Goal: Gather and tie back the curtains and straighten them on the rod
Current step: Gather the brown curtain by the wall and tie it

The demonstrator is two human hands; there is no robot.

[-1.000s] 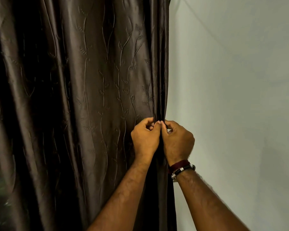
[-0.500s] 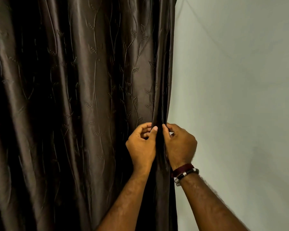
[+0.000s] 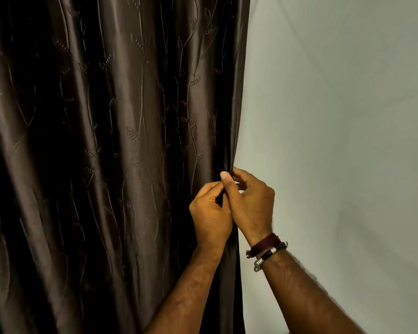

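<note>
A dark brown satin curtain (image 3: 121,153) with an embossed leaf-and-stem pattern hangs in long folds and fills the left and middle of the view. Its right edge falls straight down beside the wall. My left hand (image 3: 210,213) pinches a fold of the fabric at that edge between thumb and fingers. My right hand (image 3: 251,203), with bracelets at the wrist, grips the same edge from the right, thumb up against the cloth. The two hands touch each other. The rod and any tie-back are out of view.
A plain pale grey-green wall (image 3: 343,121) takes up the right side, right next to the curtain's edge. Nothing else is visible.
The curtain's right edge has shifted to the right. Both hands have closed together on it, and my right thumb has slid up over the fold.
</note>
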